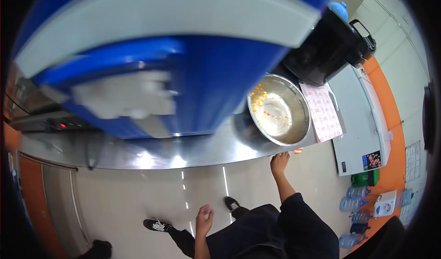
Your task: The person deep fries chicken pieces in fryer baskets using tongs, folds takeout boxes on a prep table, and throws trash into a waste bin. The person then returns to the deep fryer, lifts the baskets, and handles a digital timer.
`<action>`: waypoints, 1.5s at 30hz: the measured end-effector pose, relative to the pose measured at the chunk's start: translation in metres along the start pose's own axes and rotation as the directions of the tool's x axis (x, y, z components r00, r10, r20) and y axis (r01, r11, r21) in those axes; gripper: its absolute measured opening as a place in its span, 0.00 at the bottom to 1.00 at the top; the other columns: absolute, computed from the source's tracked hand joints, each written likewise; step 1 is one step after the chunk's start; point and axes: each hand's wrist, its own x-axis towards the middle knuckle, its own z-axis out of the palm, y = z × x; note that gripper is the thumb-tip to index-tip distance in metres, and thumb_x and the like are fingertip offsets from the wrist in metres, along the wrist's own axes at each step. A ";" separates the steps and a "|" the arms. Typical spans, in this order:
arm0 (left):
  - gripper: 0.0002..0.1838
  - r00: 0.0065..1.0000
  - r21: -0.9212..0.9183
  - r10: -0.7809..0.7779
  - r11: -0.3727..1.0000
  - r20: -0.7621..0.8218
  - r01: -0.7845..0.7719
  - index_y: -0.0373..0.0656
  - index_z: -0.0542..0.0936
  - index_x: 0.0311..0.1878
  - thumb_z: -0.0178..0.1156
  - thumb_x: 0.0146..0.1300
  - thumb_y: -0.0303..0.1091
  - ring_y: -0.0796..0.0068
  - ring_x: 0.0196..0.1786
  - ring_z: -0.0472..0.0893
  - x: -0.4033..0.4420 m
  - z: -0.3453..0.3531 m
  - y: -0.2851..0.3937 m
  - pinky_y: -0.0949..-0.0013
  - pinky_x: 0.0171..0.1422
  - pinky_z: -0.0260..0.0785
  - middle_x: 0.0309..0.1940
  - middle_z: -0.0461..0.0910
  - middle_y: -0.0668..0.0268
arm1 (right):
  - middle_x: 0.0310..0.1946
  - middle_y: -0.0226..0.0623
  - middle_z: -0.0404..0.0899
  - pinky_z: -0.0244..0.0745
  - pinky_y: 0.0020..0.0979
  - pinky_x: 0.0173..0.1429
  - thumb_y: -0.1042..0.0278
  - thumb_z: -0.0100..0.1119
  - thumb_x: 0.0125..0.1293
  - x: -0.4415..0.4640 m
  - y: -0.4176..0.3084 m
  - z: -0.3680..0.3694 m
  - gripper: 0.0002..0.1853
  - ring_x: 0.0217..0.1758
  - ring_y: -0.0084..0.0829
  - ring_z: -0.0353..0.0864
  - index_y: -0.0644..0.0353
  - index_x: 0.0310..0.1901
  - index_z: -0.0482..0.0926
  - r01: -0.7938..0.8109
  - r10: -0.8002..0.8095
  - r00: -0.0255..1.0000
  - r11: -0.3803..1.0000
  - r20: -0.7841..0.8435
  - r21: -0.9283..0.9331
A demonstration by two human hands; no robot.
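Observation:
A steel bowl (279, 109) with yellow and orange food bits inside rests on the metal counter (151, 155). My right hand (279, 163) is at the counter's front edge, just below the bowl; its fingertips are hard to make out. Close to its right is a small orange-and-white striped item (298, 151). My left hand (204, 220) hangs in the air over the floor, away from the counter, with loosely bent fingers and nothing visible in it. A large blue and white machine (216, 80) fills the upper left, very near the camera.
Right of the bowl lies a pink patterned sheet (324, 112), with a black appliance (317, 47) behind it. A white chest freezer (360, 121), a green bin (365, 178) and several water bottles (353, 204) stand on the right. A dark shoe (101, 250) shows at the lower left.

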 end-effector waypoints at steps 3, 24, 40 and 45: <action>0.15 0.977 -0.443 -0.014 0.890 0.214 0.110 0.38 0.73 0.49 0.58 0.61 0.31 0.73 0.45 0.79 0.060 0.132 -0.002 0.72 0.51 0.71 0.41 0.79 0.58 | 0.46 0.49 0.74 0.60 0.52 0.58 0.74 0.55 0.50 0.031 0.066 0.025 0.19 0.53 0.52 0.69 0.63 0.47 0.74 0.379 -0.368 0.922 0.921 -0.120 0.086; 0.38 0.987 -0.603 0.148 0.793 0.054 -0.086 0.43 0.60 0.62 0.67 0.49 0.30 0.68 0.57 0.71 0.092 0.271 -0.012 0.67 0.61 0.64 0.51 0.72 0.63 | 0.46 0.41 0.66 0.68 0.38 0.53 0.77 0.61 0.52 -0.017 0.065 -0.076 0.08 0.56 0.47 0.68 0.63 0.34 0.73 0.361 -0.621 0.781 0.536 0.067 0.763; 0.28 0.946 -0.977 -0.324 0.191 0.028 0.094 0.39 0.68 0.55 0.58 0.51 0.42 0.62 0.47 0.78 -0.021 0.163 -0.079 0.60 0.53 0.73 0.45 0.76 0.58 | 0.46 0.44 0.77 0.72 0.42 0.52 0.69 0.52 0.57 0.026 0.084 0.105 0.18 0.49 0.40 0.77 0.63 0.50 0.74 0.719 -0.718 0.681 0.693 0.148 0.054; 0.27 0.935 -0.990 -0.333 0.108 -0.121 -0.090 0.40 0.69 0.55 0.57 0.52 0.42 0.61 0.47 0.78 -0.044 0.116 -0.073 0.60 0.54 0.72 0.45 0.77 0.58 | 0.45 0.43 0.77 0.72 0.47 0.50 0.73 0.51 0.54 0.001 0.012 0.011 0.18 0.45 0.43 0.78 0.62 0.49 0.74 0.622 -0.617 0.782 0.781 -0.088 0.049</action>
